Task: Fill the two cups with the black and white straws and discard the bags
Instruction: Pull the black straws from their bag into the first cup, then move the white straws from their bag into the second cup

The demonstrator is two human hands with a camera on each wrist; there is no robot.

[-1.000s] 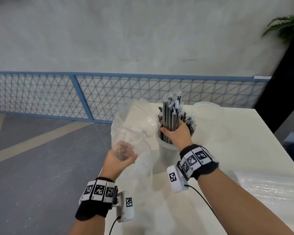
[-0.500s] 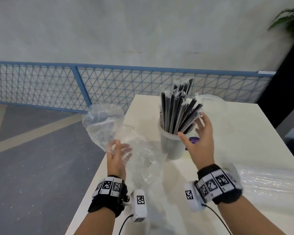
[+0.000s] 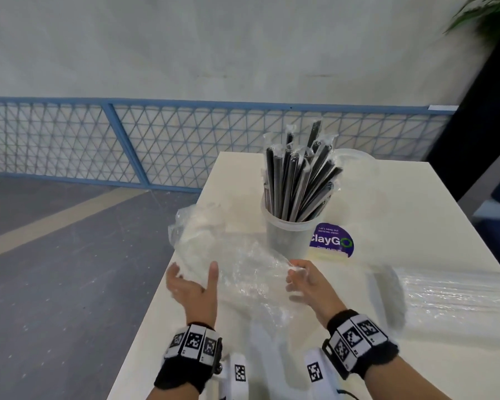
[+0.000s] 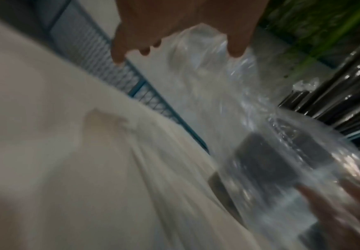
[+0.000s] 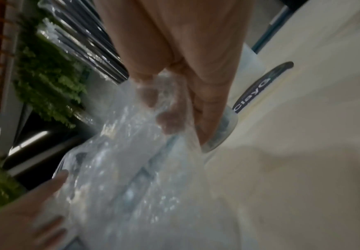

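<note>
A clear cup [image 3: 287, 238] stands on the white table [image 3: 387, 215], packed with black wrapped straws [image 3: 298, 180]. Behind it, to the right, a second translucent cup [image 3: 355, 163] shows faintly. The empty clear bag [image 3: 231, 255] lies crumpled at the table's left edge, between my hands. My left hand [image 3: 192, 284] is spread against the bag's left side, fingers relaxed and thumb up. My right hand [image 3: 298, 272] pinches the bag's right edge in curled fingers. The right wrist view shows the plastic [image 5: 132, 169] bunched round those fingertips [image 5: 170, 125].
A clear bag of white straws [image 3: 459, 293] lies on the table at the right. A purple sticker [image 3: 331, 241] sits beside the cup. Left of the table are grey floor and a blue mesh fence [image 3: 127, 145]. A plant [image 3: 491, 18] stands at the far right.
My right hand let go of the black straws and came down to the bag's right edge. My left hand lowered the bag onto the table and loosened its grip.
</note>
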